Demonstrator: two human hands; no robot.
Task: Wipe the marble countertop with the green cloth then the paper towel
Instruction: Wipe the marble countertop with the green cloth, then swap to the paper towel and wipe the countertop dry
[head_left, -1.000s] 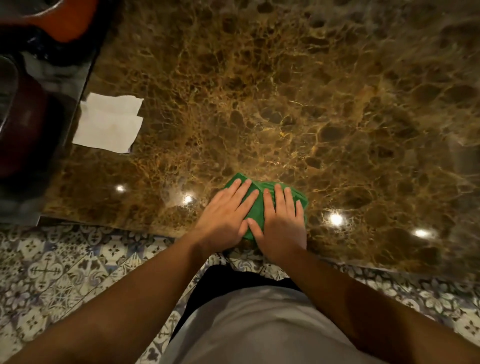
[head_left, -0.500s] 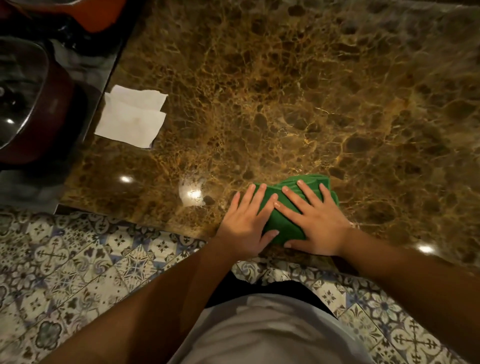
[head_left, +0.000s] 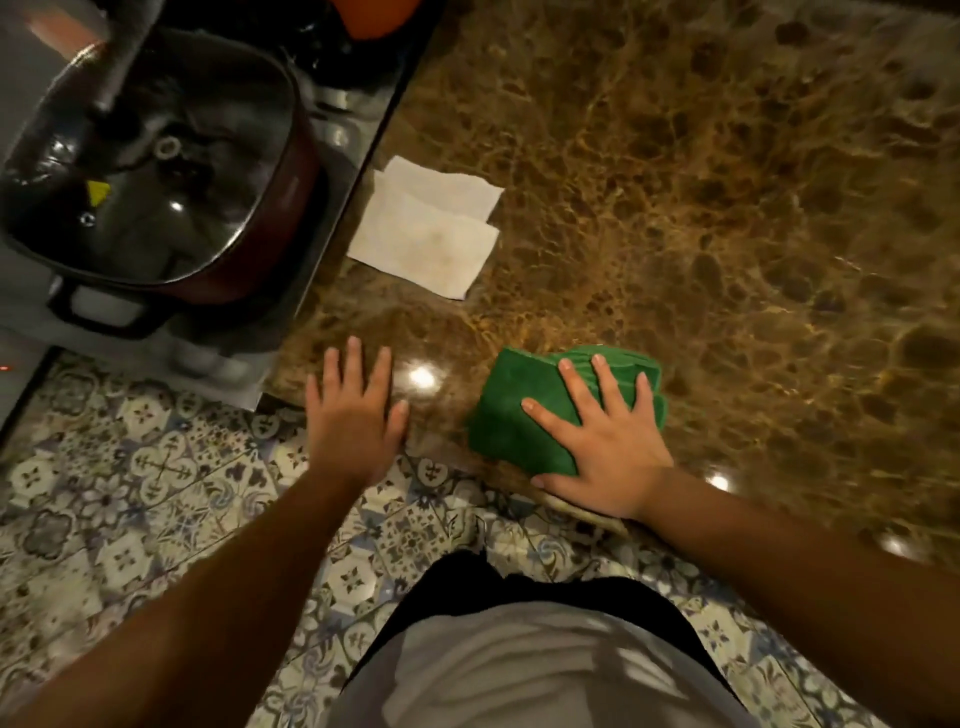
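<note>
— Right hand (head_left: 602, 441)?
— Lay flat on the green cloth (head_left: 519, 415), fingers straight and spread, pressing rather than clutching.
— And the cloth?
— Folded, at the near edge of the marble countertop (head_left: 701, 182).
— Left hand (head_left: 353, 415)?
— Open too, fingers straight, over the same near edge, apart from the cloth, holding nothing.
— Paper towel (head_left: 426, 228)?
— Lay untouched farther back, by the countertop's left edge, beside a dark pot (head_left: 156, 171).
— Below?
— Patterned floor tiles (head_left: 130, 493).

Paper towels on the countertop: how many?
2: overlapping paper towels lie at the marble countertop's left edge beside the pot; more could be hidden beneath.
</note>
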